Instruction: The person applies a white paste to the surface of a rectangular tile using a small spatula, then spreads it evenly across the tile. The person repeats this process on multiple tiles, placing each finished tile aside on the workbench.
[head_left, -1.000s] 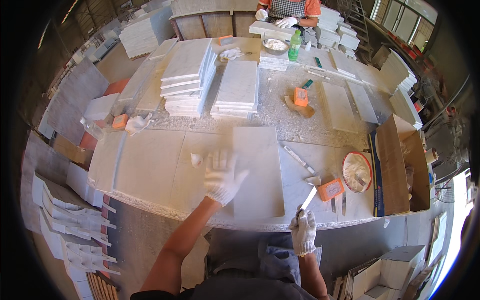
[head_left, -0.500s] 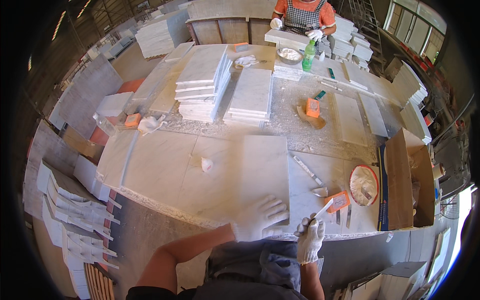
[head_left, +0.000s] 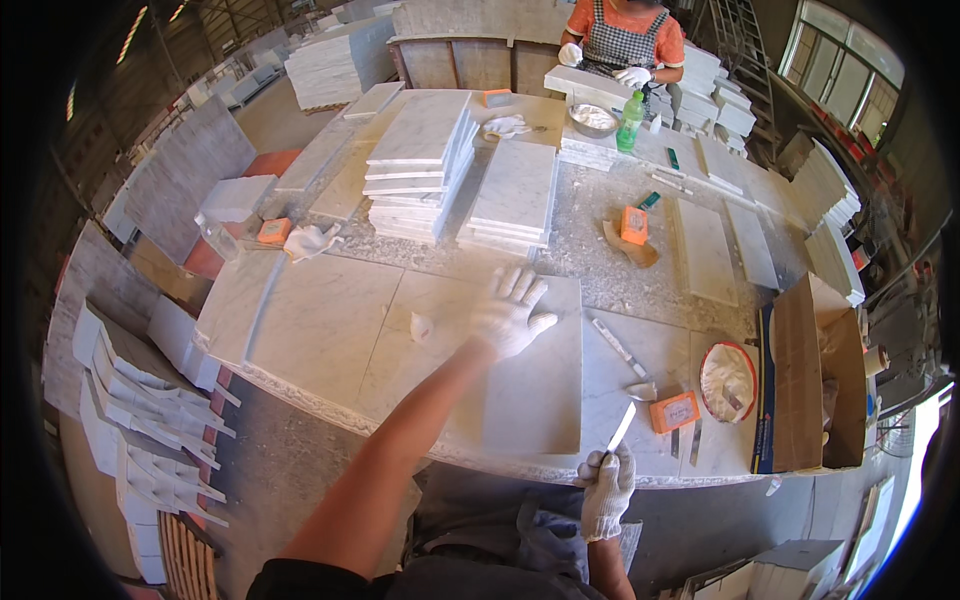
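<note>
My left hand [head_left: 508,312], in a white glove, is stretched out with its fingers spread over the far edge of a white marble slab [head_left: 540,385] lying flat on the workbench. My right hand [head_left: 607,490], also gloved, stays near the bench's front edge and grips a thin flat blade tool [head_left: 621,427] pointing up and away. A small pale lump [head_left: 421,326] sits on the neighbouring slab to the left of my left hand.
Stacks of marble tiles [head_left: 420,165] stand mid-table. An orange block [head_left: 675,411], a red-rimmed bowl [head_left: 729,380] and an open cardboard box [head_left: 808,375] lie to the right. Across the table a person in an orange shirt [head_left: 622,45] handles a slab. Cut stone pieces [head_left: 140,400] lean at left.
My left hand drew back toward the slab's near edge, then reached forward again to its far edge. The view tilted, bringing the far person more into sight. My right hand kept the blade.
</note>
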